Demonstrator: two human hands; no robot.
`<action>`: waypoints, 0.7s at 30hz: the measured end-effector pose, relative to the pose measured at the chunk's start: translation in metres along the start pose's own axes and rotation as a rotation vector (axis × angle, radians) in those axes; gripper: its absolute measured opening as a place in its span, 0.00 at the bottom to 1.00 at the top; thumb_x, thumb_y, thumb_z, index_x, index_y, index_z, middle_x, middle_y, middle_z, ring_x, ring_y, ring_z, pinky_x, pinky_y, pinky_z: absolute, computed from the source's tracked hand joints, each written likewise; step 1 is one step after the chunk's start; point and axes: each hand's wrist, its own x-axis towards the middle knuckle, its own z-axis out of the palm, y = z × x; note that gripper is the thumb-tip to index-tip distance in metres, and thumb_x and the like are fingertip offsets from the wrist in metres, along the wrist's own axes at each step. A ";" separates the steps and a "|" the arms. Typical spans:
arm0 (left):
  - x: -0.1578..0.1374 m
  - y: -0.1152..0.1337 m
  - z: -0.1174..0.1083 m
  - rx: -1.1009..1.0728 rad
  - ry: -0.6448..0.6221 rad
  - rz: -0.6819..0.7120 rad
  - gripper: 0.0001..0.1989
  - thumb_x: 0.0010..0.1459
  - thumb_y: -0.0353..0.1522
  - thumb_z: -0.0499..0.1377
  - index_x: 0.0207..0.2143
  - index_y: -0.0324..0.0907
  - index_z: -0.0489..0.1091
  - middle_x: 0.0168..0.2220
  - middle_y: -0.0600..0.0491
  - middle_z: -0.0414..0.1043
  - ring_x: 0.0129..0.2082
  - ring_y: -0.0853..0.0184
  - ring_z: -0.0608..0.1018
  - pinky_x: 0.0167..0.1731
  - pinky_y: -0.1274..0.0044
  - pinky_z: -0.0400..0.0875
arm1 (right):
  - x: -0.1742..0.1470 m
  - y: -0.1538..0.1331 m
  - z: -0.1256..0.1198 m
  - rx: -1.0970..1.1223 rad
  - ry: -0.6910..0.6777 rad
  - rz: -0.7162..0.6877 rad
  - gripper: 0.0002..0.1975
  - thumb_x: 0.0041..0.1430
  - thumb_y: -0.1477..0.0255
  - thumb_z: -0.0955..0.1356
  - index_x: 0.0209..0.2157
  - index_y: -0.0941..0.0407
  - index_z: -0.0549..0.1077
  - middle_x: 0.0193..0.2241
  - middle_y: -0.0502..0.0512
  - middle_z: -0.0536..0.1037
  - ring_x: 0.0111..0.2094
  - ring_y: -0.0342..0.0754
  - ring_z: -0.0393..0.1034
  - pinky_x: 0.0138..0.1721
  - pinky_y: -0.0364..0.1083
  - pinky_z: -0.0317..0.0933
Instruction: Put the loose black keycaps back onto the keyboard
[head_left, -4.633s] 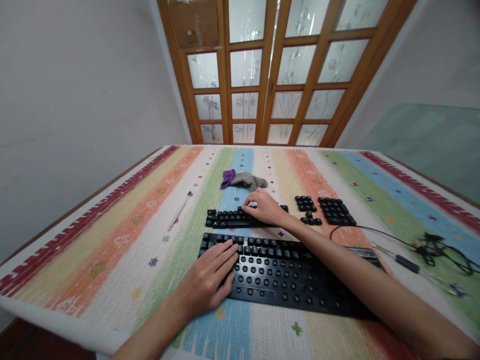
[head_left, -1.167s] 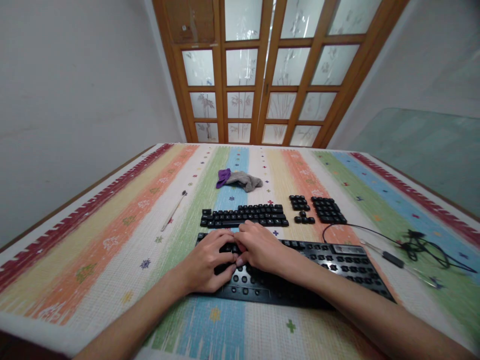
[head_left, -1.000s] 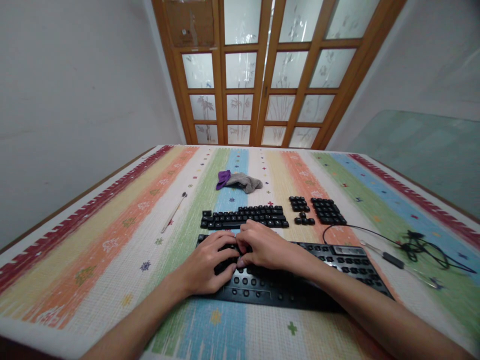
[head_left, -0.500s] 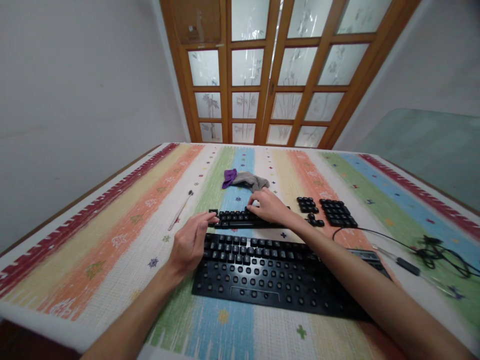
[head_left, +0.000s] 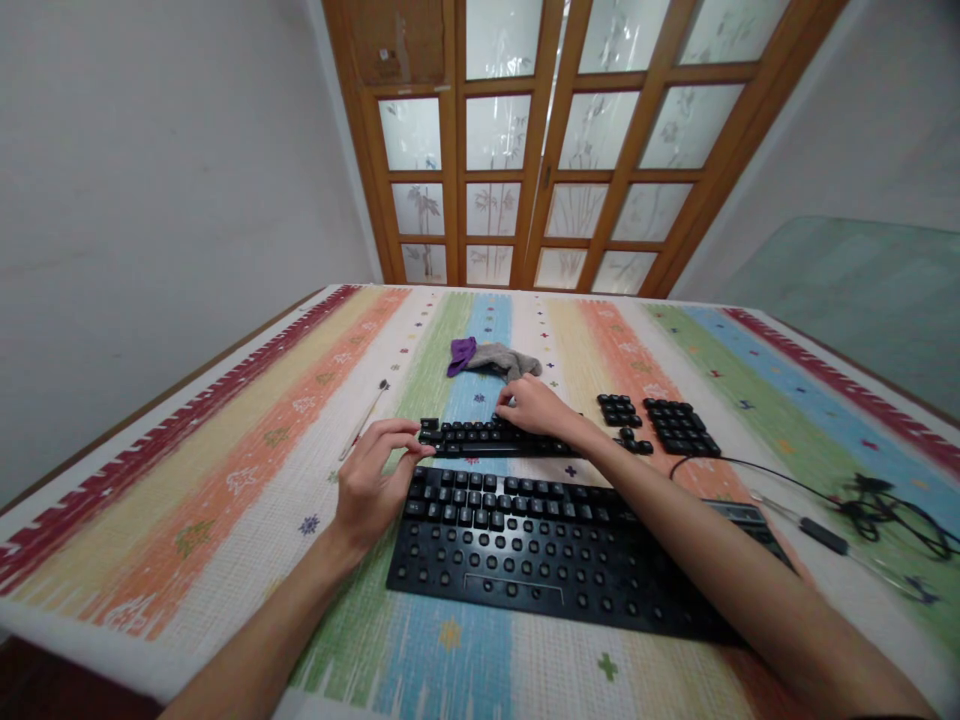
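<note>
Though askew, right end nearer, keyboard (head_left: 517,550) long axis crosswise; left hand (head_left: 373,478) and right hand (head_left: 535,406) at loose keycaps (head_left: 471,438), grips unclear.

Black keyboard (head_left: 517,550) lies flat on the desk (head_left: 247,560), slightly skewed: far row capped, second row capped at its left end, nearer rows bare stems, right portion partly hidden. Pulled main keycaps (head_left: 484,436), black, sit in ordered rows just beyond it, spacebar on the near edge. Numpad keycaps (head_left: 681,428) and two smaller clusters (head_left: 619,410) are grouped farther right, beyond the keyboard.
</note>
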 end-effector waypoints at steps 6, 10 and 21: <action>-0.002 -0.002 0.001 -0.069 -0.047 0.009 0.04 0.61 0.25 0.61 0.32 0.41 0.72 0.35 0.51 0.76 0.36 0.66 0.79 0.39 0.72 0.76 | 0.000 0.000 0.001 0.008 -0.022 -0.015 0.10 0.58 0.72 0.68 0.33 0.59 0.83 0.34 0.62 0.82 0.40 0.55 0.71 0.42 0.50 0.60; -0.004 -0.005 0.003 -0.091 -0.093 0.016 0.04 0.60 0.27 0.63 0.31 0.41 0.72 0.33 0.52 0.76 0.35 0.65 0.79 0.38 0.72 0.75 | 0.002 -0.001 0.002 0.015 -0.039 -0.020 0.10 0.57 0.72 0.68 0.33 0.58 0.83 0.33 0.62 0.83 0.39 0.55 0.72 0.43 0.50 0.60; -0.007 -0.009 0.008 -0.071 -0.153 0.058 0.05 0.62 0.25 0.60 0.32 0.41 0.70 0.29 0.53 0.73 0.31 0.67 0.75 0.35 0.73 0.72 | 0.006 -0.011 -0.004 0.075 0.004 -0.019 0.05 0.55 0.75 0.70 0.28 0.59 0.80 0.31 0.61 0.80 0.41 0.55 0.71 0.46 0.52 0.61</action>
